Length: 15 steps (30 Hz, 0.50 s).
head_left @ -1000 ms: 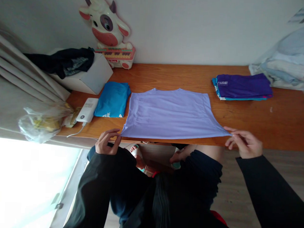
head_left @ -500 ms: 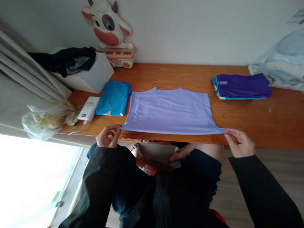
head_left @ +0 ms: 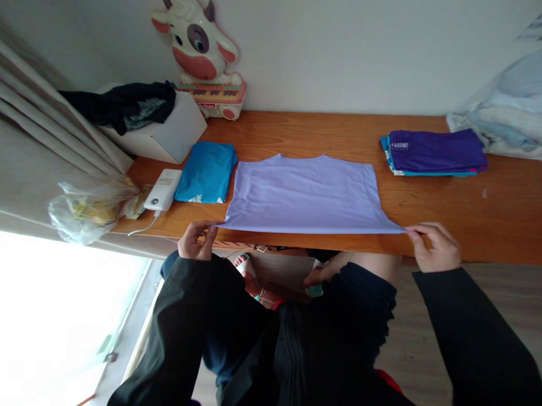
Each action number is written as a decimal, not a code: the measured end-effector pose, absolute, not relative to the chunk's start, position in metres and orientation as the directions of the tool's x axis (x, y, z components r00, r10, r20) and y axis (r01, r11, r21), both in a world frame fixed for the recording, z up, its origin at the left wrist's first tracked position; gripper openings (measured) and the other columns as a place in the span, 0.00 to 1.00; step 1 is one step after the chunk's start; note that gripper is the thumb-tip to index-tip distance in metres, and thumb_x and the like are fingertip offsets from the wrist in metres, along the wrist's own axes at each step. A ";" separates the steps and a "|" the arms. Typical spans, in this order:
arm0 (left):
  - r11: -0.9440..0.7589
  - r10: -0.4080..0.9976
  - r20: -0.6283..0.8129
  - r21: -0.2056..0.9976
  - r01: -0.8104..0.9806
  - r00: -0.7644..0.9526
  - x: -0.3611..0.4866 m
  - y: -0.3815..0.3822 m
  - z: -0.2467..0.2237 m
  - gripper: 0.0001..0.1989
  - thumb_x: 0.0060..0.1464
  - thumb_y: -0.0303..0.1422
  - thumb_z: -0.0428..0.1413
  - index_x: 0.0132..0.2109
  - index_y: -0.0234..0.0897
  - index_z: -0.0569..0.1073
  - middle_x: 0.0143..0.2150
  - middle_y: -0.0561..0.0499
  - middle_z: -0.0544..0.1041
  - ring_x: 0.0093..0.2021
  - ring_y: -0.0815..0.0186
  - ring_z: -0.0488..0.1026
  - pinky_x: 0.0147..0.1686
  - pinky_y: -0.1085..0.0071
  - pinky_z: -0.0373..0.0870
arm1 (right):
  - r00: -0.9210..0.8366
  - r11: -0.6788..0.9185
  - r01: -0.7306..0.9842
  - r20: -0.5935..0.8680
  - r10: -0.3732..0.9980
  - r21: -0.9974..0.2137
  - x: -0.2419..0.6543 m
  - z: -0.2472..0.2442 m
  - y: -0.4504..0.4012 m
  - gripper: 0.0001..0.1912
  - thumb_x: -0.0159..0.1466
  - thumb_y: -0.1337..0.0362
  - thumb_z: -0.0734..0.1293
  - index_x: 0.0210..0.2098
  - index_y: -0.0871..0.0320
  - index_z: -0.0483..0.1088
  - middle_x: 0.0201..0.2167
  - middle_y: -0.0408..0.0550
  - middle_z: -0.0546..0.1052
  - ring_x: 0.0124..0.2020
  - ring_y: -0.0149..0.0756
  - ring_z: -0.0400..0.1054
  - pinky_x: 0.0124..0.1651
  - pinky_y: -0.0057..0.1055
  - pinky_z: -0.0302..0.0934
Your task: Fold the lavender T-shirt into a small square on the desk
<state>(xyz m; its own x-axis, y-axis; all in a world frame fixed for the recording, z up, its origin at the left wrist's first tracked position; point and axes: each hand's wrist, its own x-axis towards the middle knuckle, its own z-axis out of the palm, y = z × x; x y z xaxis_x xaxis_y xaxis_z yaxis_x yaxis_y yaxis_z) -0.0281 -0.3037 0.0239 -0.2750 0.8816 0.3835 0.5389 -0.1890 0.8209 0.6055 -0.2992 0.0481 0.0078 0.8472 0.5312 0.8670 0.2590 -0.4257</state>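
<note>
1. Your left hand sits at the near-left corner of the lavender shirt, fingers curled in and pinching that corner just past the front edge of the wooden table.
2. Your right hand is at the shirt's near-right corner, thumb and forefinger pressed together on the pointed tip of the cloth; the other fingers are folded under.
3. The lavender shirt lies flat in the middle of the table, its neckline toward the wall and its near edge drawn taut between your two hands along the table's front edge.
4. Just left of the shirt, touching or nearly touching its side, lies a folded blue garment.
5. Left of that blue garment rests a white power bank with a cable running off the table edge, and beyond it a clear plastic bag near the curtain.
6. Behind the blue garment stands a white box with a dark garment draped over it.
7. Against the wall, behind the shirt's left side, stands a cow-shaped toy keyboard.
8. Well to the right of the shirt, toward the wall, sits a stack of folded shirts, purple on top.
9. Farther right of that stack is a pile of pale laundry.
</note>
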 end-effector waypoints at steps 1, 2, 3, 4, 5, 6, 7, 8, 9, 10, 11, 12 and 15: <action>-0.170 0.883 0.369 0.828 0.534 -0.290 -0.029 -0.304 0.022 0.08 0.71 0.40 0.66 0.49 0.43 0.80 0.47 0.45 0.91 0.43 0.56 0.88 0.38 0.63 0.81 | -0.002 0.266 0.864 0.525 0.851 -0.427 0.607 0.048 -0.300 0.10 0.78 0.56 0.70 0.43 0.53 0.81 0.45 0.58 0.86 0.48 0.53 0.82 0.59 0.49 0.76; -0.151 0.881 0.355 0.838 0.524 -0.314 -0.030 -0.304 0.020 0.08 0.71 0.41 0.67 0.49 0.44 0.80 0.46 0.46 0.90 0.43 0.56 0.88 0.39 0.63 0.81 | -0.011 0.281 0.852 0.521 0.853 -0.442 0.607 0.048 -0.300 0.10 0.78 0.56 0.70 0.43 0.52 0.80 0.47 0.59 0.86 0.50 0.54 0.83 0.61 0.50 0.76; -0.137 0.876 0.345 0.847 0.513 -0.337 -0.031 -0.304 0.018 0.08 0.70 0.41 0.67 0.49 0.44 0.81 0.46 0.46 0.90 0.42 0.57 0.87 0.39 0.63 0.81 | -0.016 0.300 0.829 0.517 0.856 -0.472 0.607 0.048 -0.301 0.09 0.78 0.55 0.70 0.43 0.52 0.78 0.50 0.60 0.87 0.53 0.55 0.83 0.63 0.52 0.75; -0.129 0.873 0.341 0.851 0.510 -0.349 -0.032 -0.305 0.016 0.08 0.70 0.41 0.67 0.49 0.44 0.81 0.45 0.47 0.89 0.42 0.57 0.87 0.40 0.63 0.82 | -0.017 0.323 0.792 0.509 0.860 -0.519 0.605 0.048 -0.302 0.09 0.78 0.55 0.70 0.43 0.51 0.77 0.53 0.60 0.87 0.56 0.55 0.83 0.66 0.54 0.75; -0.125 0.870 0.341 0.851 0.510 -0.356 -0.033 -0.305 0.015 0.08 0.69 0.42 0.67 0.49 0.44 0.81 0.45 0.47 0.89 0.41 0.58 0.86 0.41 0.62 0.82 | -0.011 0.344 0.739 0.499 0.867 -0.580 0.604 0.048 -0.303 0.08 0.78 0.55 0.70 0.44 0.51 0.76 0.56 0.60 0.87 0.59 0.56 0.83 0.69 0.55 0.74; -0.122 0.868 0.343 0.849 0.515 -0.360 -0.034 -0.305 0.014 0.09 0.69 0.42 0.67 0.49 0.45 0.81 0.44 0.47 0.88 0.41 0.58 0.85 0.42 0.62 0.83 | 0.003 0.357 0.673 0.485 0.875 -0.648 0.601 0.048 -0.304 0.08 0.77 0.55 0.71 0.45 0.51 0.75 0.57 0.60 0.87 0.61 0.56 0.83 0.70 0.56 0.73; -0.117 0.867 0.343 0.845 0.521 -0.362 -0.034 -0.304 0.013 0.09 0.69 0.42 0.67 0.49 0.44 0.81 0.44 0.47 0.87 0.41 0.58 0.85 0.43 0.61 0.83 | 0.023 0.359 0.601 0.465 0.885 -0.714 0.599 0.048 -0.305 0.08 0.77 0.54 0.71 0.45 0.50 0.74 0.56 0.59 0.88 0.61 0.56 0.84 0.71 0.57 0.73; -0.113 0.866 0.344 0.843 0.526 -0.364 -0.034 -0.304 0.013 0.09 0.69 0.43 0.67 0.49 0.44 0.81 0.44 0.47 0.87 0.41 0.58 0.84 0.44 0.60 0.84 | 0.047 0.349 0.529 0.437 0.898 -0.774 0.598 0.048 -0.306 0.08 0.77 0.54 0.72 0.45 0.50 0.74 0.54 0.58 0.88 0.60 0.56 0.85 0.71 0.56 0.74; -0.114 0.866 0.344 0.843 0.525 -0.364 -0.034 -0.304 0.013 0.10 0.69 0.43 0.67 0.49 0.43 0.81 0.43 0.47 0.87 0.41 0.58 0.84 0.46 0.59 0.84 | 0.074 0.325 0.476 0.406 0.911 -0.817 0.597 0.048 -0.307 0.08 0.76 0.54 0.73 0.45 0.51 0.74 0.51 0.57 0.89 0.58 0.55 0.86 0.69 0.54 0.75; -0.122 0.866 0.343 0.851 0.511 -0.363 -0.032 -0.304 0.014 0.10 0.69 0.43 0.67 0.49 0.43 0.81 0.44 0.46 0.87 0.42 0.58 0.85 0.48 0.59 0.85 | 0.108 0.288 0.456 0.373 0.921 -0.842 0.596 0.047 -0.309 0.08 0.75 0.55 0.73 0.45 0.51 0.75 0.49 0.56 0.89 0.55 0.53 0.87 0.66 0.51 0.77; -0.137 0.869 0.340 0.864 0.485 -0.359 -0.030 -0.305 0.015 0.11 0.70 0.43 0.67 0.50 0.42 0.80 0.45 0.45 0.87 0.44 0.57 0.86 0.50 0.58 0.85 | 0.147 0.239 0.472 0.343 0.928 -0.849 0.597 0.046 -0.310 0.08 0.74 0.56 0.74 0.45 0.52 0.76 0.48 0.55 0.89 0.52 0.51 0.87 0.63 0.47 0.78; -0.155 0.875 0.334 0.880 0.450 -0.351 -0.027 -0.305 0.016 0.11 0.71 0.43 0.66 0.50 0.41 0.79 0.47 0.44 0.88 0.47 0.56 0.87 0.52 0.57 0.85 | 0.191 0.183 0.509 0.317 0.929 -0.841 0.599 0.044 -0.310 0.07 0.73 0.57 0.75 0.46 0.52 0.77 0.46 0.55 0.89 0.49 0.48 0.87 0.59 0.43 0.79; -0.198 0.898 0.312 0.916 0.349 -0.311 -0.016 -0.307 0.020 0.11 0.73 0.43 0.63 0.50 0.41 0.74 0.51 0.40 0.88 0.52 0.53 0.88 0.55 0.55 0.85 | 0.289 0.054 0.606 0.284 0.914 -0.793 0.605 0.040 -0.310 0.08 0.71 0.59 0.76 0.47 0.54 0.81 0.46 0.53 0.88 0.45 0.42 0.85 0.53 0.34 0.78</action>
